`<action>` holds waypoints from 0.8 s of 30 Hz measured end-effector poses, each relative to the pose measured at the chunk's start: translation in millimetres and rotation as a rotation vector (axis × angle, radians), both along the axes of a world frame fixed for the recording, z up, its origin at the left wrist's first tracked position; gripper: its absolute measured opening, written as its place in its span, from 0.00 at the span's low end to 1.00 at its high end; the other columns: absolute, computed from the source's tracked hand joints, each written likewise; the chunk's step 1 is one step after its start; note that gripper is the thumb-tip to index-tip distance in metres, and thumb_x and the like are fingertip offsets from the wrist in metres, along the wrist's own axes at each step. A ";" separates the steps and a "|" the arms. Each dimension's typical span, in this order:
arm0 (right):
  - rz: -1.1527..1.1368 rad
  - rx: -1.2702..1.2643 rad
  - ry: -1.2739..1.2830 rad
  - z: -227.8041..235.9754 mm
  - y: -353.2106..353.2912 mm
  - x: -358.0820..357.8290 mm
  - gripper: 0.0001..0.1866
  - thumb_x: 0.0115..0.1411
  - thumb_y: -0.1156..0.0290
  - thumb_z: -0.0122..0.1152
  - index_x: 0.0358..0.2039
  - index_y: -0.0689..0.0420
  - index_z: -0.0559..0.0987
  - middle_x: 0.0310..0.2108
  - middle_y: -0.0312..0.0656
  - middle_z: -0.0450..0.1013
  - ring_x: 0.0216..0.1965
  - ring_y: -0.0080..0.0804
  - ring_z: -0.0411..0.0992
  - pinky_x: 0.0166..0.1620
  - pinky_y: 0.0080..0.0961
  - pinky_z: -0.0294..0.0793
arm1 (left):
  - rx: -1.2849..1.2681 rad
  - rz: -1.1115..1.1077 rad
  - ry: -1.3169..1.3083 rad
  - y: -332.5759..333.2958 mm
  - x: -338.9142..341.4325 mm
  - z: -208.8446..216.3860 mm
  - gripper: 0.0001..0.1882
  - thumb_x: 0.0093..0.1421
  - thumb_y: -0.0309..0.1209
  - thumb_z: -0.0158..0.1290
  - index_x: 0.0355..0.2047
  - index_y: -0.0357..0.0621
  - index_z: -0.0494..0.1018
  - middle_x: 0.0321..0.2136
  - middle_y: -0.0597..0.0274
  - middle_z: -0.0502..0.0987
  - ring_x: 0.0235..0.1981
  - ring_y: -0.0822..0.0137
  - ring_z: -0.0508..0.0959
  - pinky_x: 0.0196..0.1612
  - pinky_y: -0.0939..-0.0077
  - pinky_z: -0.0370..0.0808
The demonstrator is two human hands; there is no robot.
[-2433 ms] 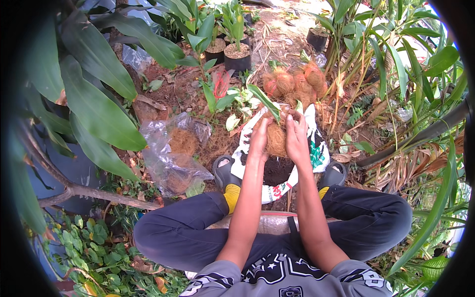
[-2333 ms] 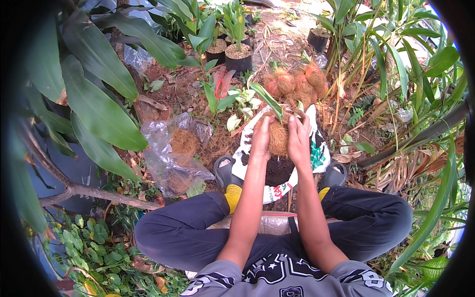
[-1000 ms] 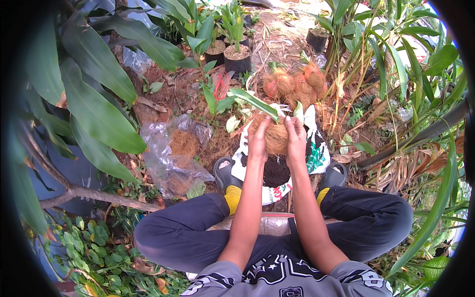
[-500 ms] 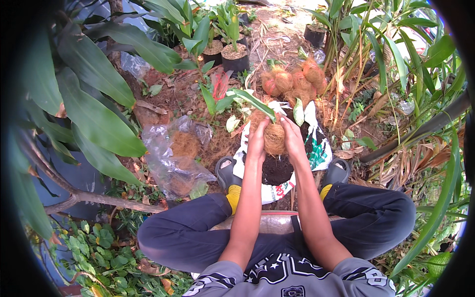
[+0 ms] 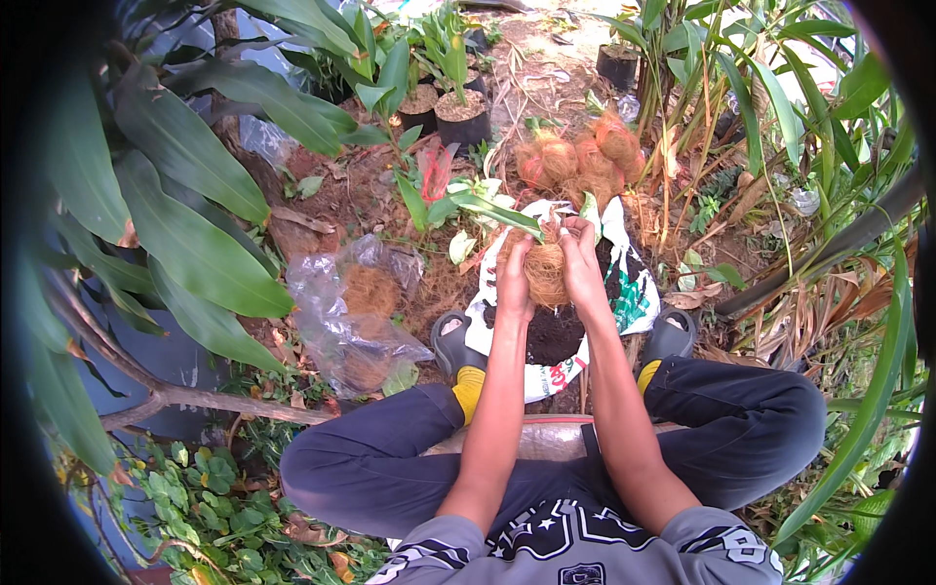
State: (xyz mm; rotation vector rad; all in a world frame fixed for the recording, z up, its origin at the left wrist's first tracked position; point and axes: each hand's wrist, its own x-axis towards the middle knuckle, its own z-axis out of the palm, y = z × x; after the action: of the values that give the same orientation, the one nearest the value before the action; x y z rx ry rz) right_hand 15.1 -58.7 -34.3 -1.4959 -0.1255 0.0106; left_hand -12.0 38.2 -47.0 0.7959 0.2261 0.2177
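Observation:
Between my two hands is a round ball wrapped in brown coconut fibre (image 5: 547, 276), with a long green leaf (image 5: 497, 212) rising out of its top and leaning left. My left hand (image 5: 514, 276) is wrapped round the ball's left side. On the right side my right hand (image 5: 582, 268) grips it, fingers bent near the base of the leaf. The ball is held over an opened white sack (image 5: 539, 380) containing dark soil (image 5: 553, 338). Parts of the fingers behind the ball are hidden.
Several fibre balls (image 5: 558, 159) tied with reddish string lie beyond the sack. To the left, a clear plastic bag (image 5: 336, 327) holds loose coconut fibre (image 5: 369, 291). Black potted plants (image 5: 463, 122) stand farther back. Large leaves (image 5: 200, 239) overhang the left, and a leaning stem (image 5: 829, 249) crosses the right.
My right hand's fingers have bent and drawn up toward the leaf's base. My left hand has turned slightly around the ball, which stays over the sack.

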 end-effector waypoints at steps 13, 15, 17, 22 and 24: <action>0.141 -0.094 -0.268 10.5 -0.2 0.1 0.18 0.67 0.67 0.46 0.52 0.62 0.73 0.50 0.47 0.72 0.56 0.33 0.66 0.58 0.28 0.62 | 0.062 0.113 0.026 -1.2 -1.2 16.1 0.19 0.63 0.33 0.47 0.51 0.35 0.69 0.47 0.58 0.74 0.47 0.68 0.75 0.50 0.73 0.72; 0.109 0.075 -0.125 6.6 -0.2 0.9 0.19 0.68 0.65 0.45 0.50 0.65 0.74 0.47 0.44 0.74 0.52 0.29 0.68 0.56 0.26 0.63 | 0.108 0.103 0.011 -1.8 -1.7 14.1 0.18 0.63 0.32 0.48 0.50 0.35 0.70 0.47 0.59 0.74 0.47 0.69 0.75 0.50 0.74 0.72; 0.117 0.185 -0.005 1.1 -4.3 4.7 0.20 0.68 0.64 0.44 0.50 0.66 0.74 0.46 0.43 0.74 0.48 0.27 0.69 0.55 0.24 0.63 | 0.181 0.091 0.037 -3.4 -1.9 12.8 0.18 0.63 0.32 0.48 0.50 0.35 0.70 0.47 0.60 0.74 0.47 0.70 0.74 0.50 0.75 0.71; 0.145 0.110 0.045 9.6 -4.6 1.4 0.19 0.69 0.65 0.43 0.49 0.66 0.75 0.45 0.41 0.73 0.49 0.25 0.66 0.54 0.20 0.62 | 0.044 0.045 0.017 -4.4 -0.5 6.3 0.20 0.64 0.32 0.46 0.53 0.34 0.68 0.49 0.59 0.73 0.48 0.69 0.74 0.52 0.74 0.71; 0.157 0.084 0.048 10.1 -5.8 3.4 0.19 0.68 0.66 0.44 0.50 0.66 0.73 0.46 0.43 0.72 0.50 0.25 0.66 0.54 0.21 0.62 | 0.075 0.029 0.024 -4.3 -0.7 10.0 0.20 0.65 0.32 0.45 0.54 0.34 0.67 0.49 0.58 0.73 0.49 0.69 0.74 0.52 0.74 0.71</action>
State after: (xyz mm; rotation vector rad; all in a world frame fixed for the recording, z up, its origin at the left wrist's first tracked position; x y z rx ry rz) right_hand 18.5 -64.5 -24.2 -1.3974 -0.2022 0.1660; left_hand -12.7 33.9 -37.0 0.8705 0.2535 0.2447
